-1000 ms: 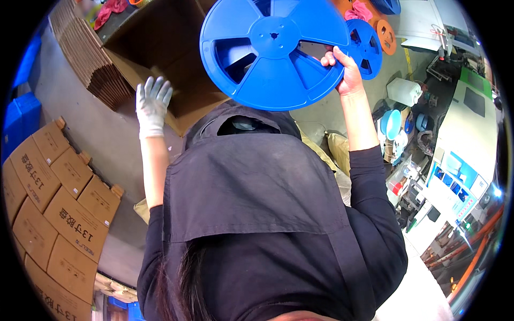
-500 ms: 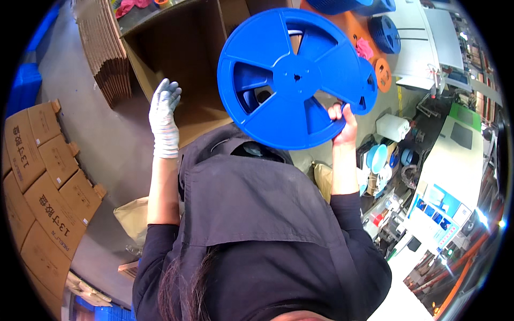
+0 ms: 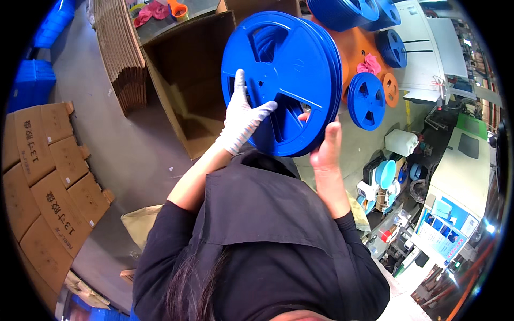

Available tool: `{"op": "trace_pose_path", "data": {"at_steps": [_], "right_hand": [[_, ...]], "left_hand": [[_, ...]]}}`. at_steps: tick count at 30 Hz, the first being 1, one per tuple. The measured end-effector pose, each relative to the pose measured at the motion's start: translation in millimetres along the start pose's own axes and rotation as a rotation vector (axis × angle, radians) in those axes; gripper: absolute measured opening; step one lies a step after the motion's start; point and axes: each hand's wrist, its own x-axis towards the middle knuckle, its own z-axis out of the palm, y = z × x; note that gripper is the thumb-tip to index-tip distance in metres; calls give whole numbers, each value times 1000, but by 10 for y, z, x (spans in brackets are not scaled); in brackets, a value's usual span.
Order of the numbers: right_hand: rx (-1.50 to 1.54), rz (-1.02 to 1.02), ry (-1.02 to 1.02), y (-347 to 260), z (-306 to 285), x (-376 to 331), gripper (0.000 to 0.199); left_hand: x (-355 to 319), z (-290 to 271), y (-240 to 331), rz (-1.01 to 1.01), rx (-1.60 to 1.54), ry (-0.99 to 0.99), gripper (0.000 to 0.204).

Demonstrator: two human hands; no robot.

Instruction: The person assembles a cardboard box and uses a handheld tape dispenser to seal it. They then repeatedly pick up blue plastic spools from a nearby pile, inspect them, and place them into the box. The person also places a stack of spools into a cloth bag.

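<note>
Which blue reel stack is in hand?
The front stack: gloved left hand across its face, bare right hand at its rim. No hand touches the others.

Fingers hidden, reels cut off

The held stack of blue reels (image 3: 284,80) hides most fingers of the right hand (image 3: 327,152) — one tip shows through an opening. It covers the right side of the open carton (image 3: 187,80) and the left edge of the orange surface (image 3: 350,48). Farther blue reels (image 3: 340,18) pass the picture's top — cardboard boxes (image 3: 61,208), the left rim.

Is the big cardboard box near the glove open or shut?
Open: the brown inside of the cardboard box shows left of the held blue reels.
</note>
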Motion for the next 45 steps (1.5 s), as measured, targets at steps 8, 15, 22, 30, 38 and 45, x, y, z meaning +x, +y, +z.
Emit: {"op": "trace_pose_path", "data": {"at_steps": [8,15,22,30,38,45], "right_hand": [[24,110,90,207,-22,16,45],[-19,139,30,311,124,-30,45],[46,208,180,231,-88,31,41],[313,215,411,198,-758,200,50],[268,166,470,60,-728,179,51],[264,198,440,21,-808,181,56]], "left_hand": [[-53,-353,-192,-260,-206,-192,101],[7,-15,-391,-438,111,-220,109],[20,-504,-231,-312,-668,-286,89],[-373,-893,-73,-295,-1603,-510,82],[-211,-876,-309,-284,-1732,-795,87],[-266,-791,-75,-309,-1815,-496,92]]}}
